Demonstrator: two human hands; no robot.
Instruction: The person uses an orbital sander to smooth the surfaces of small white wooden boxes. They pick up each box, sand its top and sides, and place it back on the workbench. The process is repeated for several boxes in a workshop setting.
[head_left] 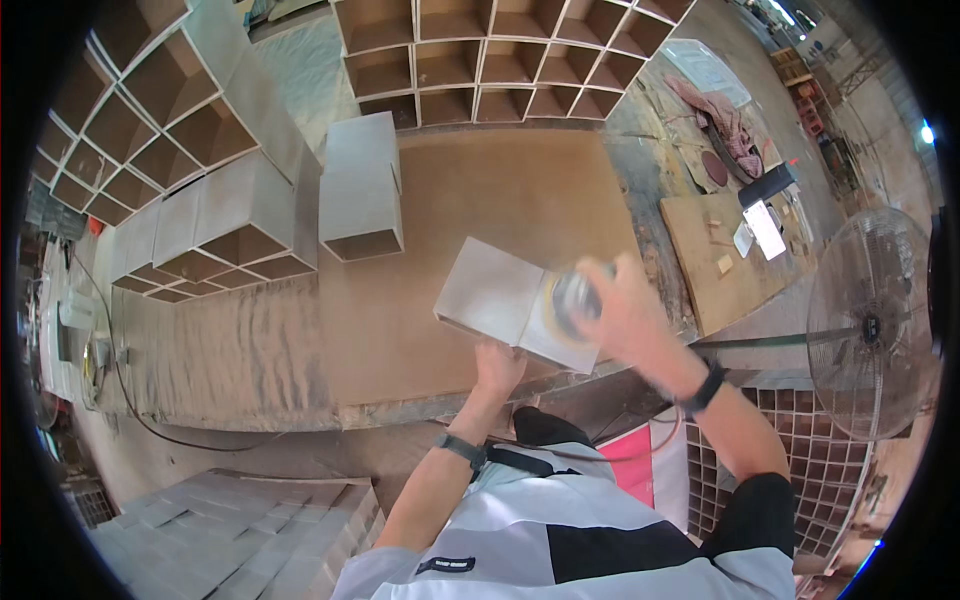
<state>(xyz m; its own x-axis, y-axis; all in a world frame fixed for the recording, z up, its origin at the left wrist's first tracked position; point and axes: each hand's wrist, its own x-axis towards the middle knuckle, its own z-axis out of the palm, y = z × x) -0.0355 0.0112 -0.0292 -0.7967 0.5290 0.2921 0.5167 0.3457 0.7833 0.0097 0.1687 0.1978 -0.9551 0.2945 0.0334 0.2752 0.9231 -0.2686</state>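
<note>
A white, open-fronted wooden box [488, 290], with a seam across it, lies tilted on the brown worktop near the front edge. My left hand [497, 366] is closed on its near side, the fingertips partly hidden by the box. Over the box's right part, my right hand [630, 318] grips a round sander [574, 308] with a yellowish rim. The sander and that hand are blurred by motion. A reddish hose [660, 445] runs below my right wrist.
Similar white boxes [361, 190] stand left of centre. Stacked cubbyhole units [480, 65] line the back, with others [215, 215] at the left. To the right are a board [690, 260] with a bright-screened phone [764, 232], and a caged fan [868, 325]. White panels [240, 535] lie stacked at lower left.
</note>
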